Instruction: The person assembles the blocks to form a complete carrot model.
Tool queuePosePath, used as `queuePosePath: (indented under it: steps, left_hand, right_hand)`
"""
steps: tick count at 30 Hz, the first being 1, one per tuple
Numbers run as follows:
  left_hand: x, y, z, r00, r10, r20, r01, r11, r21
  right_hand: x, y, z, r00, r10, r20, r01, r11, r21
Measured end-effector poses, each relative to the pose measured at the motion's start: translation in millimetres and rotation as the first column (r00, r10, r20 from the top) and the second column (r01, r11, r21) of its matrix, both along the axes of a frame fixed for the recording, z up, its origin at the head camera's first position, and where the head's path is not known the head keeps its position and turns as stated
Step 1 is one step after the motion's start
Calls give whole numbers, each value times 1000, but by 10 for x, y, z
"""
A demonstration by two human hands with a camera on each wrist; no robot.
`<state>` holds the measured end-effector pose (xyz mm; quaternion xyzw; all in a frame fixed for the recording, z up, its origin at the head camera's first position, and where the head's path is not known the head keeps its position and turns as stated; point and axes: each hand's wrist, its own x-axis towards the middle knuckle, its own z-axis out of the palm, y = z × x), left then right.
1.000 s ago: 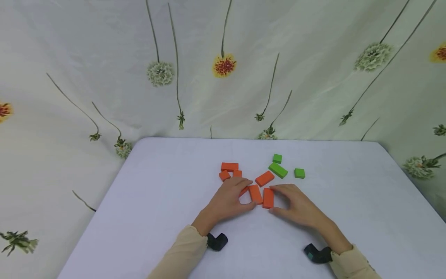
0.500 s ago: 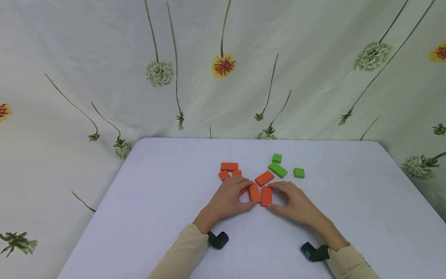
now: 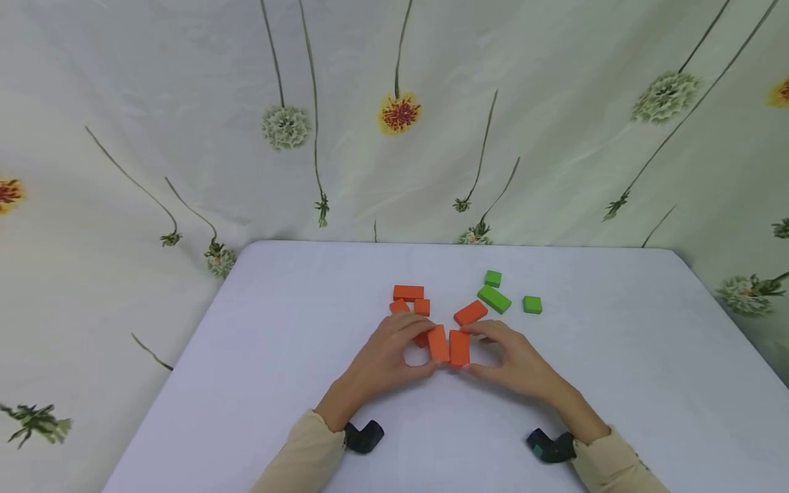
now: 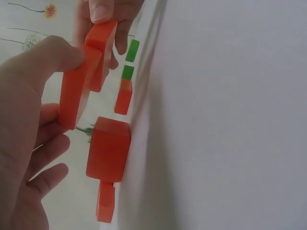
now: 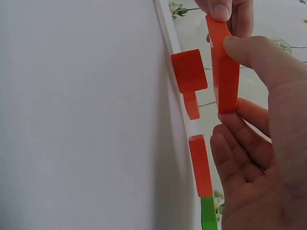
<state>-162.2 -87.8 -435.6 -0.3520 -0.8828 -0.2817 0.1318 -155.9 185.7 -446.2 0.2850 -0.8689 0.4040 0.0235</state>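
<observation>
My left hand (image 3: 388, 352) pinches an orange rectangular block (image 3: 438, 344) between thumb and fingers. My right hand (image 3: 518, 356) holds a similar orange block (image 3: 459, 348) by its two ends. In both wrist views these blocks hang above the white table, side by side and roughly parallel. The left wrist view shows the left block (image 4: 79, 91) partly overlapping the right block (image 4: 102, 36), so I cannot tell if they touch. Under the left fingers, another orange block (image 3: 421, 339) lies on the table, partly hidden.
Beyond the left hand lie a long orange block (image 3: 409, 293) and small orange blocks (image 3: 422, 307). An orange block (image 3: 470, 313) lies past the held pair, near a long green block (image 3: 494, 299) and two small green blocks (image 3: 533, 305). A flowered cloth (image 3: 345, 171) hangs behind the table (image 3: 296, 287).
Both hands have shifted left with their orange blocks, which now look raised off the table. The blocks lying around them have stayed put.
</observation>
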Motion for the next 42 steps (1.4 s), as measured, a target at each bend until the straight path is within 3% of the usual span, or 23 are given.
queuePosePath:
  steps: [8,14,24,31,42]
  left_hand:
    - [157,-166,19,997,-4,79,4,1000,-1]
    - [209,-278,-14,992,-5,124,7,1000,-17]
    - [125,-369,-156,971,4,238,2,1000,-27]
    - [41,-375,-252,976,17,219,-14,1000,-12]
    - [45,-389,-271,966,10,258,-6,1000,-17]
  right_hand:
    - [6,-144,-24,996,78,53,-77,997,-25]
    - [-2,-260,-49,988,127,87,-124,992,-40]
    - [-61,-376,-124,986,127,112,-127,992,-8]
    - [-95,-411,-101,991,92,97,-96,995,34]
    - [-84,-407,-123,994,49,101,-58,994,90]
